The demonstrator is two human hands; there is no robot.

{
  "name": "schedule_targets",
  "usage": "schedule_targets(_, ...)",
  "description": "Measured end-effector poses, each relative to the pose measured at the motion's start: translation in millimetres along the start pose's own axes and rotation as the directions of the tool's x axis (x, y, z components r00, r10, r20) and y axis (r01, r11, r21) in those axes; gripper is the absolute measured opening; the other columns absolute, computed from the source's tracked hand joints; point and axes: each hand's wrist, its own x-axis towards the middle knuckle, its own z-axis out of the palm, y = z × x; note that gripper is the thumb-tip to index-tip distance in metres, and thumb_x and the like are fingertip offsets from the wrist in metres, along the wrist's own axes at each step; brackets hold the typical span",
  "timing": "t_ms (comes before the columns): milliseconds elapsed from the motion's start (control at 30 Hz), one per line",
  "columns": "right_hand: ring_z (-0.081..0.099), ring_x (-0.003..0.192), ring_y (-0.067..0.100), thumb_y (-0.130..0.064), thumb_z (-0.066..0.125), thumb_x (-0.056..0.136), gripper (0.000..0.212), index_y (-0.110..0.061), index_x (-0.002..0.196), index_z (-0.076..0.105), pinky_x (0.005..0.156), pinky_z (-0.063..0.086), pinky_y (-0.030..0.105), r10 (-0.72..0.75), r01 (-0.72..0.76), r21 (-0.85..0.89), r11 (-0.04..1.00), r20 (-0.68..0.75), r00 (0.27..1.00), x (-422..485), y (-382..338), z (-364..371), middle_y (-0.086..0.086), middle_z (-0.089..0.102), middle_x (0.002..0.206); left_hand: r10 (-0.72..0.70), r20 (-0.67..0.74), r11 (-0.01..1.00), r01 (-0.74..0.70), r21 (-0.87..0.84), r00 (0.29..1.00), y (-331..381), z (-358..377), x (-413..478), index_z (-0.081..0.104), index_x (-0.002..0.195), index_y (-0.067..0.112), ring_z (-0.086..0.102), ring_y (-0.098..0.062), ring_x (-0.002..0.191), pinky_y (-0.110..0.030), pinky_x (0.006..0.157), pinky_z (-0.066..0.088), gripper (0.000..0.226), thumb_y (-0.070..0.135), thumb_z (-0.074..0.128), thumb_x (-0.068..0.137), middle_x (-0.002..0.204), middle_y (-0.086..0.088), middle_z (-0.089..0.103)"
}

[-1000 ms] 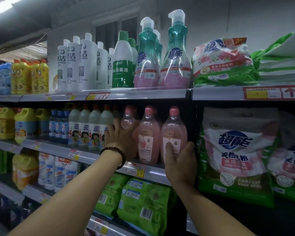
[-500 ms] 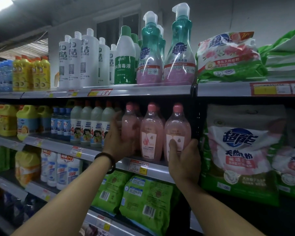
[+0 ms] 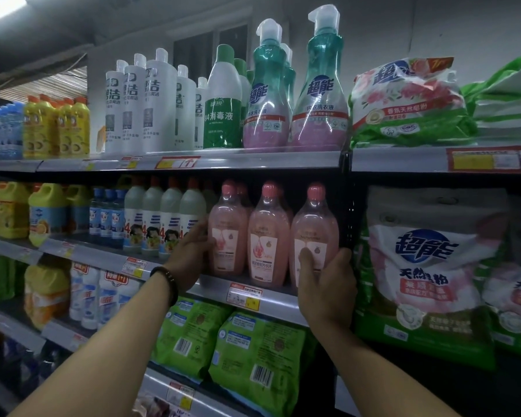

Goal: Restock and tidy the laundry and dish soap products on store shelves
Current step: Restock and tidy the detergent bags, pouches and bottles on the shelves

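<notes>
On grey metal middle shelf [image 3: 212, 288] — three translucent pink teardrop plastic bottles with pink caps [image 3: 268, 212], upright, side by side at front edge. Left hand [image 3: 190, 260] wrapped round leftmost pink bottle [image 3: 227, 233], thumb on label. Right hand [image 3: 325, 284] clasping rightmost pink bottle [image 3: 316, 227], thumb on label, fingers round far side. Middle pink bottle [image 3: 266, 245] untouched between. Below shelf — green plastic pouches [image 3: 253, 350]. Above shelf, teal pump bottles [image 3: 319, 94].

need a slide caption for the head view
Left grip holds the leftmost pink plastic bottle, right grip the rightmost pink plastic bottle, on a grey metal shelf.
</notes>
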Motion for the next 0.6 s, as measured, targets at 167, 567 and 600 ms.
schedule_targets(167, 0.058, 0.075, 0.018, -0.070, 0.047, 0.091, 0.056, -0.018, 0.114, 0.042, 0.048, 0.036, 0.017, -0.024, 0.024, -0.002, 1.000, -0.007, 1.000, -0.9, 1.9, 0.9, 0.005, 0.063, 0.102, -0.023, 0.001, 1.000, 0.023, 0.020, 1.000, -6.0, 4.1, 6.7, 0.065, 0.135, 0.029, 0.072, -0.039, 0.116, -0.065, 0.096, 0.057, 0.042, 0.010, 0.044, 0.104, 0.125, -0.016, 0.074)
schedule_targets(567, 0.056, 0.075, 0.018, -0.068, 0.047, 0.094, 0.055, -0.018, 0.115, 0.039, 0.047, 0.035, 0.017, -0.035, 0.035, -0.018, 0.999, 0.007, 0.999, -2.0, 1.3, -1.4, 0.007, 0.062, 0.106, 0.074, -0.139, 0.967, -0.037, 0.250, 0.988, -5.5, 19.4, -2.5, 0.063, 0.131, 0.032, 0.070, -0.024, 0.109, -0.041, 0.083, 0.059, 0.033, 0.023, 0.038, 0.110, 0.118, -0.006, 0.074)
schedule_targets(600, 0.056, 0.075, 0.017, -0.068, 0.047, 0.094, 0.055, -0.018, 0.115, 0.039, 0.047, 0.034, 0.017, -0.031, 0.032, -0.018, 0.999, 0.008, 0.999, -1.8, 0.9, -1.3, 0.006, 0.062, 0.106, 0.092, -0.155, 0.960, -0.047, 0.276, 0.984, -6.6, 19.9, -2.6, 0.062, 0.130, 0.029, 0.069, -0.024, 0.108, -0.041, 0.083, 0.058, 0.032, 0.024, 0.038, 0.110, 0.117, -0.006, 0.073)
